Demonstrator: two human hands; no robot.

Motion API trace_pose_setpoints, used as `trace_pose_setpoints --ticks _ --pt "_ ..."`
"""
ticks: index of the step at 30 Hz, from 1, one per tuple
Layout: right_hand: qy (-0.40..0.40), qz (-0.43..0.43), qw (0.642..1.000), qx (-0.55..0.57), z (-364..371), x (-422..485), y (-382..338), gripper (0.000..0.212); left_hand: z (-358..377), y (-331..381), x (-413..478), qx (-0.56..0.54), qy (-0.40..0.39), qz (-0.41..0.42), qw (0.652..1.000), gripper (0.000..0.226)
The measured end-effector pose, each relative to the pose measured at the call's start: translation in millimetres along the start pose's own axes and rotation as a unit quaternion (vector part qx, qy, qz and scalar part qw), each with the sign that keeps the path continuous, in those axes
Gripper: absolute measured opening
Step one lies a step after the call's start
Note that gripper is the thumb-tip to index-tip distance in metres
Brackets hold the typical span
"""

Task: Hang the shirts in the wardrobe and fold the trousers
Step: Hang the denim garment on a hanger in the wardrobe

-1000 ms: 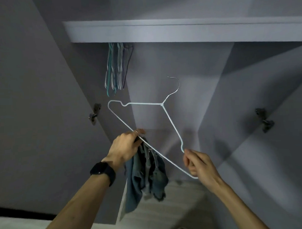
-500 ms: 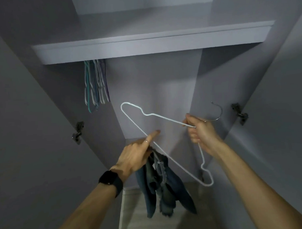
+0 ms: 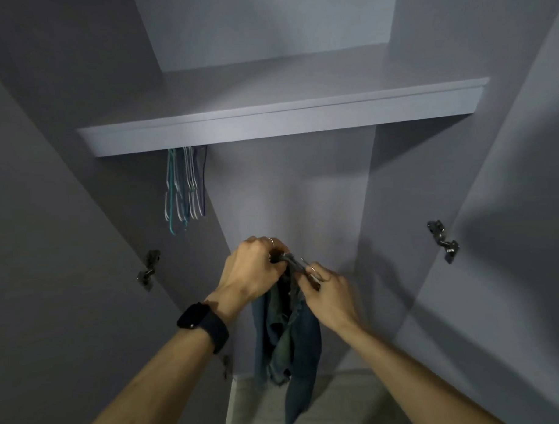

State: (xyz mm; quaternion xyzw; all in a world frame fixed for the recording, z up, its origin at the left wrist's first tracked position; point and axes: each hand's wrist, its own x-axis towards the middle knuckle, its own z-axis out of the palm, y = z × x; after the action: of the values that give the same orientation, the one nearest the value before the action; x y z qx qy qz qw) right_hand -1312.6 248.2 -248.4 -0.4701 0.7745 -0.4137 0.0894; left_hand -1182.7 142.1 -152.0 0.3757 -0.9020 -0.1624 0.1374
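A dark blue denim garment (image 3: 289, 338) hangs in a bunch in front of the open wardrobe. My left hand (image 3: 251, 270) grips its top edge with curled fingers. My right hand (image 3: 330, 292) is close beside it and pinches a thin piece of the white wire hanger (image 3: 306, 264) against the cloth. Only that short bit of wire shows; the rest of the hanger is hidden by my hands and the garment.
Several spare wire hangers (image 3: 184, 189) hang bunched at the left under the wardrobe shelf (image 3: 268, 123). Both doors stand open, with a hinge on the left (image 3: 148, 268) and one on the right (image 3: 444, 241). The pale wardrobe floor (image 3: 341, 396) lies below.
My right hand has brought the hanger down from its raised, spread position to the top of the garment. Both hands have come together there, and the hanger frame has gone out of sight.
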Motion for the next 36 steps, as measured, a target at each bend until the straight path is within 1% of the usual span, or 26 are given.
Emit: trace_pose_setpoints --ticks 2,4,7,10,11,12,13,15,17,19,22,24,25,27,29,30,32,34,36 --pt "0.002 -0.057 0.996 -0.074 -7 15 0 0.023 -5 -12 -3 0.076 0.011 -0.006 0.997 0.028" --pt "0.013 -0.101 0.990 -0.093 -18 32 -5 0.023 -6 -27 -7 0.115 0.031 -0.039 0.992 0.026" --pt "-0.024 -0.150 0.984 -0.097 -33 48 -22 0.018 4 -36 -14 0.103 0.058 -0.120 0.986 0.030" --pt "-0.046 -0.138 0.982 -0.116 -43 58 -38 0.015 16 -37 -17 0.023 0.074 -0.250 0.965 0.031" --pt "-0.050 -0.135 0.982 -0.126 -46 61 -41 0.014 18 -40 -18 -0.001 0.073 -0.280 0.957 0.030" --pt "-0.055 -0.130 0.980 -0.141 -48 63 -41 0.014 20 -43 -19 -0.008 0.071 -0.287 0.955 0.029" --pt "-0.061 -0.124 0.979 -0.150 -52 65 -39 0.014 21 -45 -20 0.005 0.067 -0.276 0.959 0.027" --pt "-0.074 -0.108 0.979 -0.155 -60 67 -33 0.017 21 -47 -22 0.058 0.054 -0.226 0.971 0.025" --pt "-0.086 -0.093 0.978 -0.167 -64 67 -24 0.020 23 -54 -22 0.098 0.025 -0.180 0.978 0.024" --pt "-0.094 -0.089 0.976 -0.175 -66 64 -16 0.025 22 -60 -23 0.153 0.002 -0.137 0.979 0.026" --pt "-0.088 -0.087 0.977 -0.174 -70 56 -9 0.034 10 -73 -26 0.255 0.022 -0.022 0.966 0.032" --pt "-0.078 -0.065 0.981 -0.163 -76 55 -4 0.035 -7 -88 -23 0.227 0.001 -0.028 0.974 0.033" --pt "-0.082 -0.053 0.983 -0.158 -79 54 0 0.031 -14 -94 -21 0.179 -0.019 -0.050 0.982 0.032" --pt "-0.104 -0.044 0.982 -0.151 -79 53 4 0.028 -18 -97 -12 0.103 -0.064 -0.084 0.989 0.027" --pt "-0.125 -0.041 0.982 -0.133 -72 51 5 0.033 -10 -78 -5 0.061 -0.127 -0.091 0.986 0.026" --pt "-0.135 -0.036 0.983 -0.120 -68 50 4 0.034 -3 -66 -4 0.036 -0.141 -0.100 0.984 0.028" --pt "-0.139 -0.023 0.984 -0.104 -62 50 4 0.030 17 -52 -6 -0.049 -0.157 -0.140 0.976 0.023" --pt "-0.141 -0.007 0.985 -0.102 -64 53 8 0.028 32 -52 -7 -0.138 -0.163 -0.181 0.960 0.018" --pt "-0.152 0.013 0.982 -0.111 -70 57 15 0.031 36 -58 -7 -0.169 -0.170 -0.188 0.952 0.015"
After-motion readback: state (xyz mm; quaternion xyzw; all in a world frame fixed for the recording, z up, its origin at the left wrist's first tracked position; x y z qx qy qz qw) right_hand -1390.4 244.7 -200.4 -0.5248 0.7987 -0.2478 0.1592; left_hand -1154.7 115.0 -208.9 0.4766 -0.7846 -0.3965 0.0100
